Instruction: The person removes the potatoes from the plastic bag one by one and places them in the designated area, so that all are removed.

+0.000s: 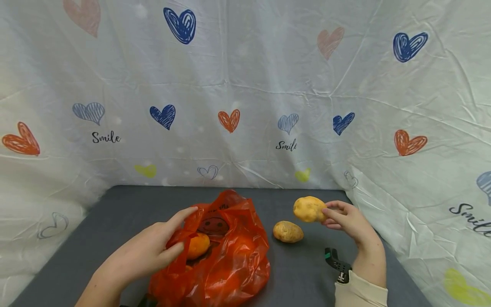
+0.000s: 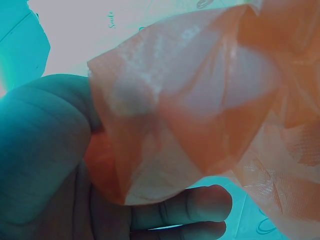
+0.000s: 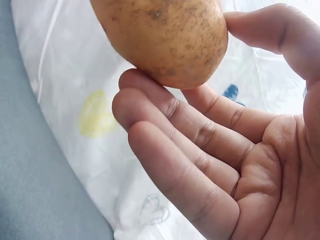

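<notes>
In the head view, a potato [image 1: 308,209] is held up above the table by my right hand [image 1: 350,219], which pinches its right end between thumb and fingers. The right wrist view shows that potato [image 3: 167,37] with brown specks on its skin. A second potato [image 1: 288,232] lies on the table just below. My left hand [image 1: 147,249] is at the mouth of a red plastic bag [image 1: 238,260], thumb and index finger spread apart against its edge. In the left wrist view the thin bag film [image 2: 175,110] lies between thumb and fingers. Orange-looking rounded things [image 1: 198,246] show inside the bag.
The dark grey table [image 1: 145,200] backs onto a white curtain [image 1: 253,68] printed with hearts and the word "Smile". A black strap mount [image 1: 337,264] sits on my right wrist, beside a cream sleeve [image 1: 360,294].
</notes>
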Motion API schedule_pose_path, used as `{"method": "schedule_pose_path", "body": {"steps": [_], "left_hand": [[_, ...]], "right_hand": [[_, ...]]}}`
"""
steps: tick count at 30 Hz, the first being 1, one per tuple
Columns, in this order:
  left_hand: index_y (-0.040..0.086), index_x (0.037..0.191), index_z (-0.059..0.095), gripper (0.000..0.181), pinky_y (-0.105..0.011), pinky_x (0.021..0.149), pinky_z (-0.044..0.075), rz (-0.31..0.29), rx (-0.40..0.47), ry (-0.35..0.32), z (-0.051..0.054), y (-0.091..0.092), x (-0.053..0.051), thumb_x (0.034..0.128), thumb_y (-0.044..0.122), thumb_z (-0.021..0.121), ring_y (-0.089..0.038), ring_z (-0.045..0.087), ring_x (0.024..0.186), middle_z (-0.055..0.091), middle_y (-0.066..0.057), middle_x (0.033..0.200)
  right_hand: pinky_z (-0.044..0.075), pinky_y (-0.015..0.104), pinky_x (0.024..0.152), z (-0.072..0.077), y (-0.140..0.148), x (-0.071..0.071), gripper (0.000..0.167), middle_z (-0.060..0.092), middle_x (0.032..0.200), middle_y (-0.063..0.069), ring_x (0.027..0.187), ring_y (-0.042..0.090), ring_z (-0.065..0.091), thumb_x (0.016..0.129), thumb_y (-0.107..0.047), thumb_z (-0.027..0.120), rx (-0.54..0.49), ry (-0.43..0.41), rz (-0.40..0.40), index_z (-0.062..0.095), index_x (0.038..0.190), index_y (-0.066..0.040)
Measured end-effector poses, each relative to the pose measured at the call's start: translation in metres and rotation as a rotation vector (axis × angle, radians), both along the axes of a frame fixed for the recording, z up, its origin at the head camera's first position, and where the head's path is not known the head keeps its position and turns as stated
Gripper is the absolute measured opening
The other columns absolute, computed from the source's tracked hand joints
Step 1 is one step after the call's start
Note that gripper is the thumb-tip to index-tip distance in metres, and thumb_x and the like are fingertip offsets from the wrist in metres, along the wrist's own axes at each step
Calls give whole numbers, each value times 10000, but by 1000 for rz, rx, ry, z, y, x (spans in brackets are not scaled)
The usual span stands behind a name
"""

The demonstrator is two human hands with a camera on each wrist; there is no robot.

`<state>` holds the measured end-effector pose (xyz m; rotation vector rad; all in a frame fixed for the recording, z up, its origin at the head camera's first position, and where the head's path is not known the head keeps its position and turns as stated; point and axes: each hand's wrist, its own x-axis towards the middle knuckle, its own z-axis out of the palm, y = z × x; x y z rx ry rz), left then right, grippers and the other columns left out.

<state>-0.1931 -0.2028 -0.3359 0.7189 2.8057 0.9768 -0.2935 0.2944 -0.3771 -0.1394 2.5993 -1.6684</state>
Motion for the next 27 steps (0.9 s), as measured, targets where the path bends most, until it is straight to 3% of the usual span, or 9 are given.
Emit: {"method": "schedule_pose_path", "body": {"steps": [13, 20, 27], "left_hand": [[283, 1615, 267, 751, -269, 476, 413, 9, -7, 3, -1, 0, -1, 977, 108, 624, -54, 348, 439, 380, 113, 585], [260, 1615, 264, 742, -288, 507, 447, -2, 7, -6, 0, 0, -2, 983, 103, 619, -72, 429, 476, 546, 80, 729], [265, 1611, 274, 741, -279, 500, 433, 5, -2, -4, -1, 1, -1, 979, 107, 626, -67, 402, 466, 472, 78, 668]], "right_hand": [[584, 333, 811, -9, 24, 5, 587, 659, 1164, 183, 935, 241, 735, 1041, -296, 613, 11, -22, -56, 442, 1395, 139], [589, 318, 771, -15, 34, 3, 620, 640, 1167, 230, 904, 245, 732, 1046, -323, 596, 73, -63, -112, 433, 1390, 165], [588, 335, 765, -23, 41, 0, 625, 666, 1110, 198, 896, 271, 723, 1047, -356, 582, 139, -116, -141, 468, 1364, 171]]}}
